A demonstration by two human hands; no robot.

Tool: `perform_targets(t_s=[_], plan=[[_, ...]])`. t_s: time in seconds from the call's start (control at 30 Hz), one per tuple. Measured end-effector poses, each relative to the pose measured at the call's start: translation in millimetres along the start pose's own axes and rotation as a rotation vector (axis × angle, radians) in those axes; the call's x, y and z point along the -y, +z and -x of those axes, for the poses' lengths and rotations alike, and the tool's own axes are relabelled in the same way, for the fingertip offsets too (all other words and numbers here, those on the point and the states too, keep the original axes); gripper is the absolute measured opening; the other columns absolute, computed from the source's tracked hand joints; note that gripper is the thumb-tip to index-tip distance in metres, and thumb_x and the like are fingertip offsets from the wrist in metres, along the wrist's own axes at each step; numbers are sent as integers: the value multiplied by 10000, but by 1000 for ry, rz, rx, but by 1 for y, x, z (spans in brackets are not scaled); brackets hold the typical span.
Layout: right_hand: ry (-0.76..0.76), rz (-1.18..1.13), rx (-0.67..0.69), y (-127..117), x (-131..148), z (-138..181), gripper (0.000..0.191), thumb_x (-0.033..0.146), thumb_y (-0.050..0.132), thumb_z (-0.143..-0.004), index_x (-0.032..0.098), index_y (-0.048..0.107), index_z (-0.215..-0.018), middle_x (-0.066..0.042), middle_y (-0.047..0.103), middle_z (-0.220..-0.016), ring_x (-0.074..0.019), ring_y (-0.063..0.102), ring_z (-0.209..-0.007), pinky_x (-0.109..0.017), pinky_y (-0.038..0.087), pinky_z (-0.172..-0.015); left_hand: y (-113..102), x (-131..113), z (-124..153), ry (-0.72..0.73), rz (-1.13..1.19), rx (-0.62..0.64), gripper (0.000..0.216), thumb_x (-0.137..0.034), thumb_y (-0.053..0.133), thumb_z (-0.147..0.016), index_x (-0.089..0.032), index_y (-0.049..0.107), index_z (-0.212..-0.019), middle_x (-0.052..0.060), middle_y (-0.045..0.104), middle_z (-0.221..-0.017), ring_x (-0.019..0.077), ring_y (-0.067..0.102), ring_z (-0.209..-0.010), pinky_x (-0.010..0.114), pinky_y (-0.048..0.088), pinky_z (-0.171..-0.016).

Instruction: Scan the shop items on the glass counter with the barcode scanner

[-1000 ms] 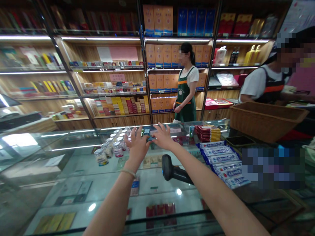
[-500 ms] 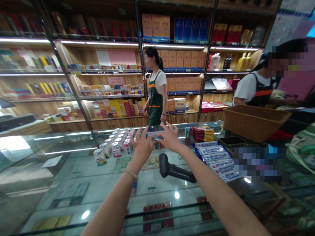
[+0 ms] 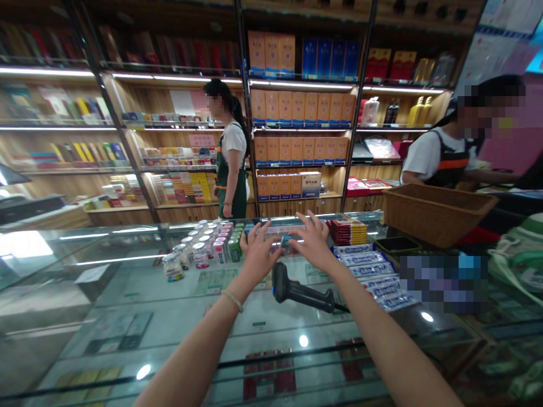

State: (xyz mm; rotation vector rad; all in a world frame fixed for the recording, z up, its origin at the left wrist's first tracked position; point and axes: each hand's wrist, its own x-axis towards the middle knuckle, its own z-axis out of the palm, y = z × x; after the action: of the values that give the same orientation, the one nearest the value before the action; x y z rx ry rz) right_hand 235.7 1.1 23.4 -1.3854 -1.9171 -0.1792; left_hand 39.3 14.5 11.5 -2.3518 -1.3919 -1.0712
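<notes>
A small blue-green pack (image 3: 285, 242) sits between my two hands, over the far part of the glass counter. My left hand (image 3: 262, 249) has its thumb and fingertips at the pack's left side, the other fingers raised and spread. From the right, my right hand (image 3: 313, 243) grips the same pack with thumb and finger, its remaining fingers lifted. Whether the pack touches the glass is hard to tell. A black barcode scanner (image 3: 301, 291) lies on the counter just below my hands. Left of my left hand stand small green packs (image 3: 235, 249) and pink-and-white packs (image 3: 220, 250).
Clear jars (image 3: 172, 267) stand left of the packs. Red-and-yellow packs (image 3: 348, 232) and blue-and-white packets (image 3: 373, 271) lie at right, near a brown basket (image 3: 436, 215). Two people in aprons are behind the glass counter (image 3: 203, 333), before stocked shelves (image 3: 303, 150).
Both my hands have moved right with the small blue-green pack between them, showing more of the green packs. The person behind the counter has walked left.
</notes>
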Motion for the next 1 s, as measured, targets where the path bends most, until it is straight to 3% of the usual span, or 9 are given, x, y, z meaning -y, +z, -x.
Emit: perform_targets(t_s=[0.17,0.33,0.73,1.0], plan=[[49,-107,-116,-3,-8,9,216,411,596,-963,310,759,-1063,-23,431,-1612,-307,211,-1547,-617,166,-1203,2,-2,0,-4,20,32,223,-444,766,-836,-290,783,-998,78,487,-1586,395,338,-1487,704,179,-1194],[83,-185,-179,-2,-16,19,230,443,590,-958,311,750,-1058,-26,444,-1595,-311,232,-1530,-617,195,-1197,4,-1,-1,-4,48,33,167,-408,788,-822,-290,785,-940,70,493,-1581,405,332,-1493,715,171,-1194],[23,55,-103,-6,-29,29,204,340,616,-951,295,708,-1127,-73,349,-1643,-342,179,-1545,-643,179,-1194,-5,1,-2,33,90,-84,179,-386,770,-839,-289,762,-990,74,489,-1579,375,338,-1487,679,190,-1195],[-16,157,-97,-3,-30,31,205,293,621,-939,300,698,-1129,-76,355,-1640,-329,184,-1547,-640,158,-1205,-6,-2,0,57,82,-86,165,-355,767,-841,-299,759,-996,64,492,-1576,368,345,-1480,671,178,-1204]])
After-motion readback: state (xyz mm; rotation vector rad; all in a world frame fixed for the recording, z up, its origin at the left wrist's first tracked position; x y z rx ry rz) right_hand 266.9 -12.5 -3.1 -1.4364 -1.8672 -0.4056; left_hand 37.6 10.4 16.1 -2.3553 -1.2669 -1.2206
